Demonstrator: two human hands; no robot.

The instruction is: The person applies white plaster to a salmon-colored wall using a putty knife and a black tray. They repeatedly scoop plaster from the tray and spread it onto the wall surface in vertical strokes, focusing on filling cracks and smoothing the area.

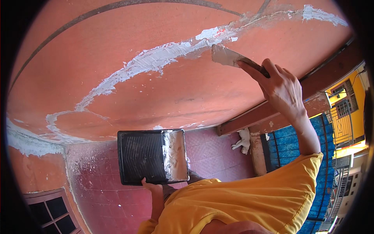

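Observation:
My right hand [282, 87] is raised to the wall, closed round the handle of a putty knife [226, 55]. The wide blade, smeared with filler, is at the orange wall [187, 85], just below a band of white filler [156, 58]; whether it touches I cannot tell. Low in front of me my left hand [152, 187] grips the near edge of a black paint tray [142, 156], thumb on the rim and the other fingers hidden beneath. Pale filler [174, 154] fills the tray's right end, and its ribbed part carries only light smears.
A bare crack [269, 17] runs on toward another filler patch [321, 15] at upper right. Below lies a red tiled floor [105, 199] with white crumbs. A white animal [243, 141] lies near the wall's foot. A blue sheet [288, 140] hangs at right; a window [52, 210] sits lower left.

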